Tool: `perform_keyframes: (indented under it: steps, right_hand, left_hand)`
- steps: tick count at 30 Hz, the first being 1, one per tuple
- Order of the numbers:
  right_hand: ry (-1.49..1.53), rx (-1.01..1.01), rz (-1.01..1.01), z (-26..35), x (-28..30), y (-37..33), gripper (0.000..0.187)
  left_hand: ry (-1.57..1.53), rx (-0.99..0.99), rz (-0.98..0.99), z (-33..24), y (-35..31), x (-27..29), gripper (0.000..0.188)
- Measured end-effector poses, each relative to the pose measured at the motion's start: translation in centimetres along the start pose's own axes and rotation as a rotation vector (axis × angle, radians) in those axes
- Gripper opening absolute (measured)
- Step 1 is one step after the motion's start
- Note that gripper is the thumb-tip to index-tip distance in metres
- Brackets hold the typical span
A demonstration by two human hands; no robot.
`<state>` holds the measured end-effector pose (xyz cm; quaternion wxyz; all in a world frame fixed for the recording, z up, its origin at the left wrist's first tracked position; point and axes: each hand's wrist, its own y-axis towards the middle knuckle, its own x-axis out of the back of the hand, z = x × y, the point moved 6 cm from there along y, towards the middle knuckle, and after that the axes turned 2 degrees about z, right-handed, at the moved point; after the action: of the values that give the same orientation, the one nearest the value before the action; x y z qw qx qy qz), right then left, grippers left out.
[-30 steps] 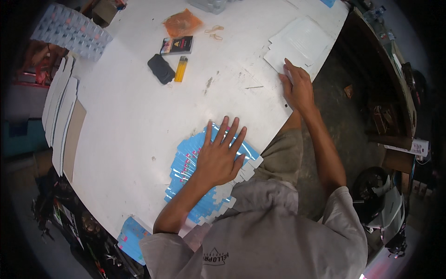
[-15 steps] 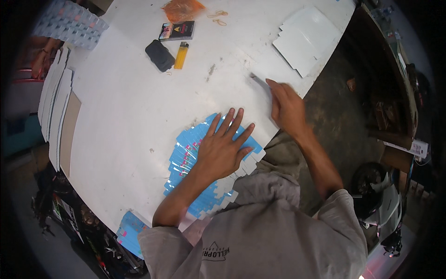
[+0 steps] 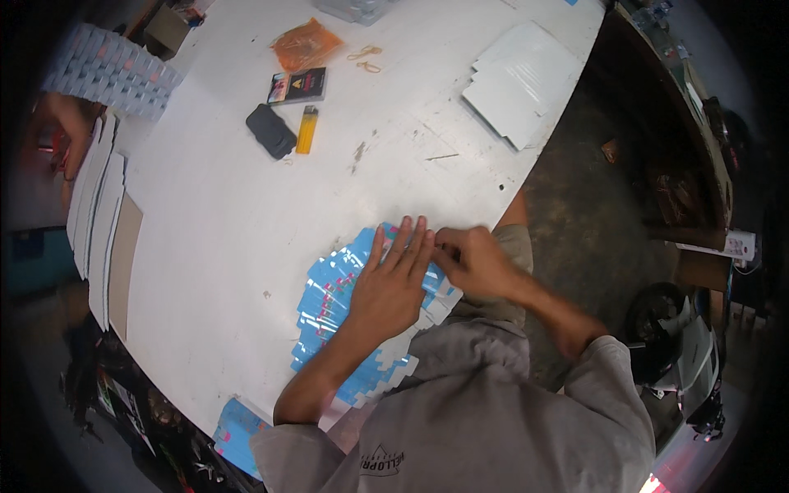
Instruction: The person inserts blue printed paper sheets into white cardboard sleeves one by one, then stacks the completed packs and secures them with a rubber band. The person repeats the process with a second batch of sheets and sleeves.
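Flat blue carton blanks (image 3: 325, 304) with pink print and white tabs lie overlapped in a fan at the near edge of the table. My left hand (image 3: 386, 292) rests flat on top of them, its fingers stretched out toward the far end. Beside those fingertips, my right hand (image 3: 477, 263) is closed, with its thumb and fingers pinched together at the fan's far right end. What sits between the right fingertips is hidden.
White flat blanks (image 3: 522, 82) are stacked at the far right. Behind the fan lie a black pouch (image 3: 271, 131), yellow lighter (image 3: 306, 130), small dark box (image 3: 297, 85) and orange plastic bag (image 3: 306, 45). Boards (image 3: 123, 255) stand along the left edge. Another person's arm (image 3: 72, 131) shows there.
My right hand has come in from the right, over the table, to the fan's end beside my left fingertips. My left hand stays flat on the blanks. The view has shifted slightly.
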<state>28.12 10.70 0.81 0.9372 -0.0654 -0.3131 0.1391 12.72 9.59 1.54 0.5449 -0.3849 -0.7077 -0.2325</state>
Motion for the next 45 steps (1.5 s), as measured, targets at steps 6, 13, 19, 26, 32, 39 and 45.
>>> perform_keyframes:
  steps: [6,13,19,26,32,39,45]
  right_hand:
    - [-0.676,0.192,-0.854,-3.5,12.3,6.1,0.038]
    - [-0.62,0.305,-0.535,1.2,5.4,2.3,0.032]
    - [0.047,0.105,-0.158,0.8,1.0,-0.6,0.024]
    - [0.008,0.206,-0.251,3.6,0.2,-1.8,0.028]
    - [-0.387,0.297,-0.335,0.7,0.7,-2.4,0.049]
    - [-0.536,0.357,-0.402,-0.8,3.8,-0.9,0.042]
    - [-0.403,0.334,-0.431,-0.2,4.0,-0.1,0.044]
  left_hand:
    - [-0.216,-0.013,-0.058,0.2,0.3,1.2,0.078]
    - [-0.351,0.034,-0.068,0.7,0.7,-0.1,0.065]
    - [-0.095,0.099,-0.088,0.0,0.2,1.0,0.081]
    - [-0.19,0.051,-0.09,0.7,0.4,0.7,0.087]
    - [-0.219,0.039,-0.118,0.7,0.4,0.7,0.084]
    - [-0.225,-0.021,-0.075,0.4,0.5,1.6,0.07]
    - [-0.214,-0.016,-0.1,0.6,0.5,0.4,0.059]
